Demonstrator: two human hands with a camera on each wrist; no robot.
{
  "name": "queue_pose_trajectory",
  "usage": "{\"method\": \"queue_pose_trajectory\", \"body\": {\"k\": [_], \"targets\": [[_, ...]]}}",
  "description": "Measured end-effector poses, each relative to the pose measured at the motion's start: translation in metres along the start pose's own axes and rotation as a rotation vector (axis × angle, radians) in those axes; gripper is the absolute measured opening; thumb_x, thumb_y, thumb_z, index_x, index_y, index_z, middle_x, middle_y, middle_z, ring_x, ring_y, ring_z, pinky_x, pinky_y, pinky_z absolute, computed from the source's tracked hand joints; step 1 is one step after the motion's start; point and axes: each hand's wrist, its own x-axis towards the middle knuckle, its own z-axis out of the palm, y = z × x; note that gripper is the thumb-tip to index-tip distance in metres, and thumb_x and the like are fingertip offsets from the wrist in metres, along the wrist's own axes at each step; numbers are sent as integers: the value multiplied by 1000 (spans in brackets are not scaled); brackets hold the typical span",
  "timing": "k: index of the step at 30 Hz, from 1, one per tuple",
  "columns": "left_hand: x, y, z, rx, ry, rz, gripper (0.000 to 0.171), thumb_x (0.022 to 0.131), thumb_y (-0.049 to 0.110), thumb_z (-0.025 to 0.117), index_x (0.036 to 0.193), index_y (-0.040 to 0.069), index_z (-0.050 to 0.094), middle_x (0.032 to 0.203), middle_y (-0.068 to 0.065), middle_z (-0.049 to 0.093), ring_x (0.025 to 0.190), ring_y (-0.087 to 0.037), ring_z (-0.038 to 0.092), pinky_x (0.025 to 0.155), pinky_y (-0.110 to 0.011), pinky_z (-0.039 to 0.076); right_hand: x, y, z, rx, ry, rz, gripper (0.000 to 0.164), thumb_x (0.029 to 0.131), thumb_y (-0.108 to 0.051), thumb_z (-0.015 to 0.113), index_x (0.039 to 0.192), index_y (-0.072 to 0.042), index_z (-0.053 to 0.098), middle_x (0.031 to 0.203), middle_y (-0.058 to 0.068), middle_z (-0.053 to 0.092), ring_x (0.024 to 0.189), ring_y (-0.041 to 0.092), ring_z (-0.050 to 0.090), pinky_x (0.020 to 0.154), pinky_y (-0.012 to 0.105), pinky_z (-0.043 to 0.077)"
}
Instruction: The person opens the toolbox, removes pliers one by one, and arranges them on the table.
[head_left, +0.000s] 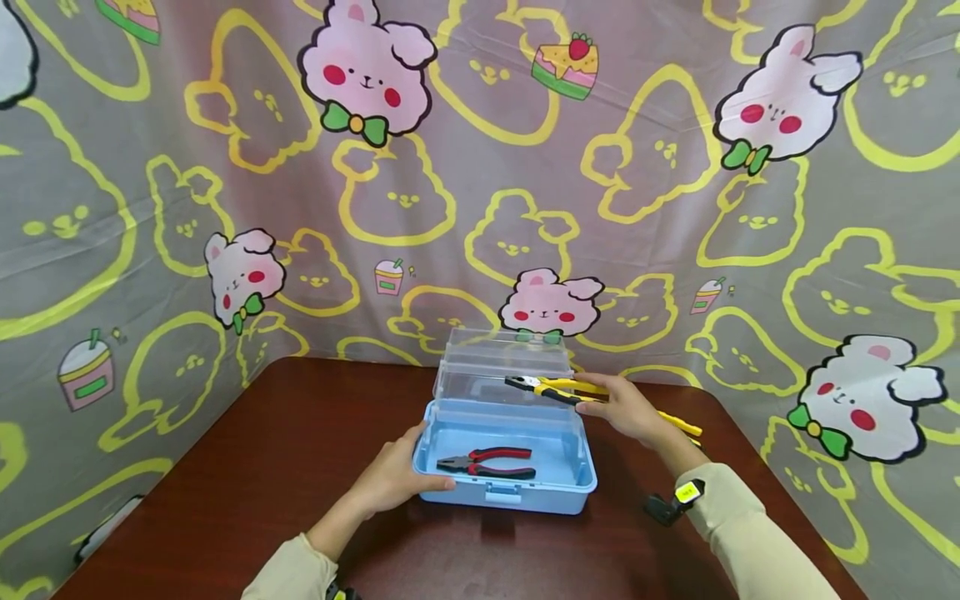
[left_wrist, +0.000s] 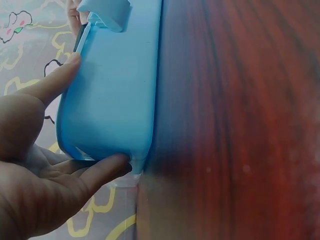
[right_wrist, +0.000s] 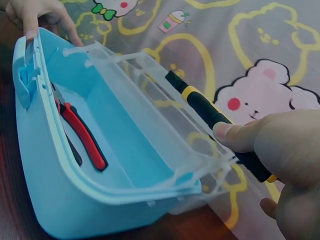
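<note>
Head view: blue box point(head_left: 551, 500) holds red pliers point(head_left: 474, 457); left fingers point(head_left: 435, 482) grip it, right fingers point(head_left: 592, 408) pinch yellow pliers point(head_left: 553, 392).

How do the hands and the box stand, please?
Left hand gripping blue box. Right hand holding yellow pliers. Red pliers inside box. Clear lid open, not blocking.

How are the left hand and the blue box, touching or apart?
Touching; the left wrist view shows the left hand gripping the blue box at its corner.

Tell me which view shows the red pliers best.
The head view: the red pliers show jaws and both handles. The right wrist view is closer, but the blue box partly hides them. The left wrist view shows no clear part.
</note>
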Motion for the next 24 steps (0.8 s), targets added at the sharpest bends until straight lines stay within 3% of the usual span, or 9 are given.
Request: {"method": "queue_pose_trajectory", "body": {"k": [4,12,20,24], "targets": [[-1,-3,0,-2,11,2,112,73,44,95,155,-6,36,135,-25,61,108,-30,67,90,-50,52,-10,9,-7,-24,25,7,55,96,-17,76,146,-1,57,142,21,58,126,41,52,105,62,38],[1,-3,0,-15,-1,7,115,73,47,94,156,-6,34,137,-25,61,109,-29,66,91,-50,52,-37,32,-27,12,86,43,57,98,-15,75,148,0,54,137,23,58,107,34,57,87,42,49],[-1,-1,-1,-10,-4,1,113,74,45,94,155,-7,34,136,-26,61,108,-30,67,89,-50,53,-56,53,-37,21,132,71,59,98,-20,75,149,-1,53,139,27,57,119,39,56,95,54,45],[-1,-1,0,-12,3,10,112,74,42,95,155,-8,35,134,-27,62,107,-30,67,89,-50,53,-66,67,-40,15,142,87,60,98,-23,75,150,0,52,138,26,57,117,38,56,93,50,47]]}}
